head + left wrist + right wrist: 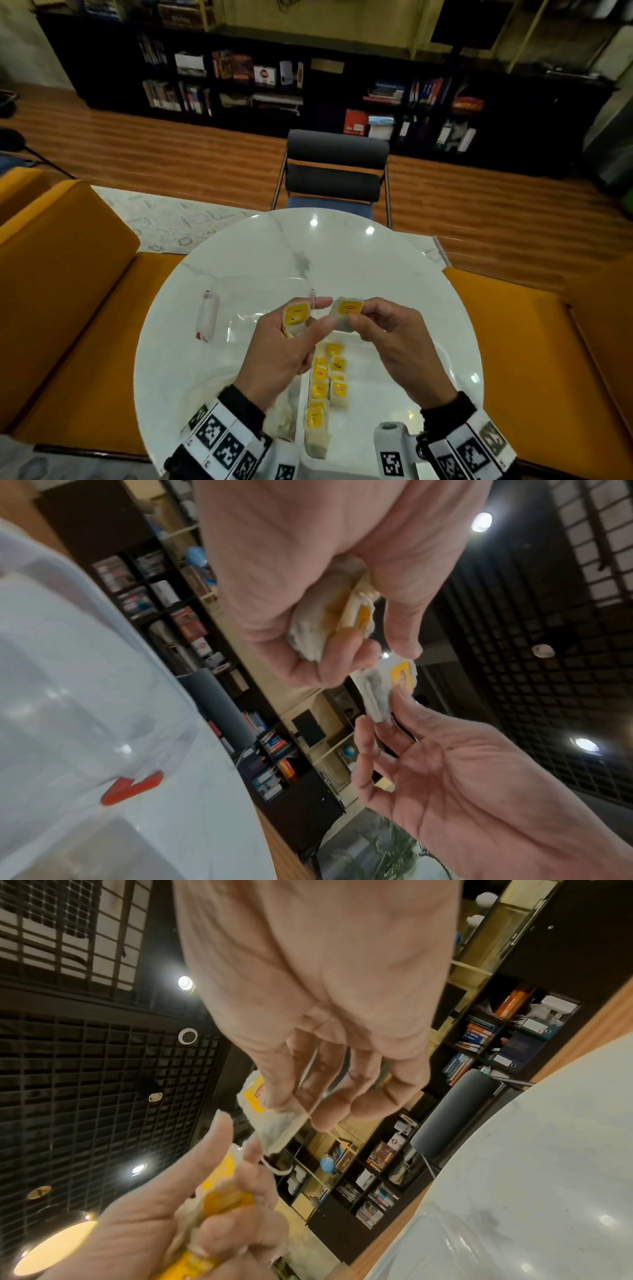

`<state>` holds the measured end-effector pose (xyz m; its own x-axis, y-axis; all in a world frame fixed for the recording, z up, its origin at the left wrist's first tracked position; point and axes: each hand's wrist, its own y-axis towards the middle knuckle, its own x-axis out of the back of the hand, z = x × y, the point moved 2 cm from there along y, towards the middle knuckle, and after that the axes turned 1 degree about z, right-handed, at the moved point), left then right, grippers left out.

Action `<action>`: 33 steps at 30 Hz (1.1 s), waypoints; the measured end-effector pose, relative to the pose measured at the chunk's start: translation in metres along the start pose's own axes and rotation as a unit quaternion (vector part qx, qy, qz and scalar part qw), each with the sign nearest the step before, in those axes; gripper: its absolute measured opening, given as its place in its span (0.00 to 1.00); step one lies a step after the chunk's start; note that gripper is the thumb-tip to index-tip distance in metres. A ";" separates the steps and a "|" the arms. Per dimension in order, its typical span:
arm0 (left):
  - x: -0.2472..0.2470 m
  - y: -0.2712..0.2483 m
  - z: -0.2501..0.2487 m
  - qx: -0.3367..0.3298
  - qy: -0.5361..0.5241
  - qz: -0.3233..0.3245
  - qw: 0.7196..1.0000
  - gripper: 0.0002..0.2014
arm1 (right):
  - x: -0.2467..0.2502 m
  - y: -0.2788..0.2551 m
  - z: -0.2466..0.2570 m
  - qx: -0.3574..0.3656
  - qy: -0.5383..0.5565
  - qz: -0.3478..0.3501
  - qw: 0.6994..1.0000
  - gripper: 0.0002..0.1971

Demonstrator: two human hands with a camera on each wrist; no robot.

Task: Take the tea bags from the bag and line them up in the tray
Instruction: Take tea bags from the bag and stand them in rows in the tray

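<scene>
The left hand (279, 346) is clutching a small stack of tea bags (296, 317) while the right hand (390, 337) is pinching a single bag (346, 313) off it, above the counter (394, 274). That bag likely needs lowering into the tray (370, 404), beside the rows (327, 380) already laid there.

Black sleeve cuffs (239, 404) and white wristbands (222, 442) printed with black square markers.
</scene>
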<state>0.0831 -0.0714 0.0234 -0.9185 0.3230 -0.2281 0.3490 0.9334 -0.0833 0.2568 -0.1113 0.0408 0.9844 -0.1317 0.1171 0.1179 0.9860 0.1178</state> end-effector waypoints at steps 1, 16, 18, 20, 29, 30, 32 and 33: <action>-0.003 0.001 -0.003 -0.014 0.016 0.003 1.000 0.09 | -0.001 -0.001 -0.001 0.000 0.013 -0.001 1.000 0.04; 0.021 -0.015 0.032 0.057 0.104 -0.007 0.993 0.04 | 0.021 -0.017 -0.066 -0.192 -0.130 0.048 0.972 0.07; 0.031 -0.027 0.048 0.092 0.152 0.011 0.984 0.03 | 0.024 -0.025 -0.105 -0.261 -0.216 0.094 0.936 0.08; 0.039 -0.037 0.061 0.126 0.174 0.011 0.977 0.04 | 0.020 -0.031 -0.138 -0.316 -0.263 0.133 0.902 0.08; 0.055 -0.055 0.068 0.205 0.063 -0.026 0.976 0.14 | -0.019 -0.031 -0.183 -0.409 -0.315 0.164 0.841 0.11; 0.055 -0.056 0.066 0.212 0.043 -0.025 0.976 0.15 | -0.023 -0.031 -0.184 -0.411 -0.343 0.166 0.828 0.10; 0.055 -0.055 0.063 0.226 0.001 -0.020 0.974 0.19 | -0.029 -0.031 -0.182 -0.402 -0.435 0.176 0.787 0.07; 0.056 -0.055 0.061 0.235 -0.022 -0.017 0.972 0.21 | -0.030 -0.031 -0.182 -0.394 -0.474 0.176 0.768 0.11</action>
<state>0.0243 -0.1141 -0.0442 -0.9256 0.2772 -0.2579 0.3749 0.7657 -0.5227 0.2473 -0.1197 -0.1464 0.4807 0.5104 0.7130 0.2762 0.6836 -0.6756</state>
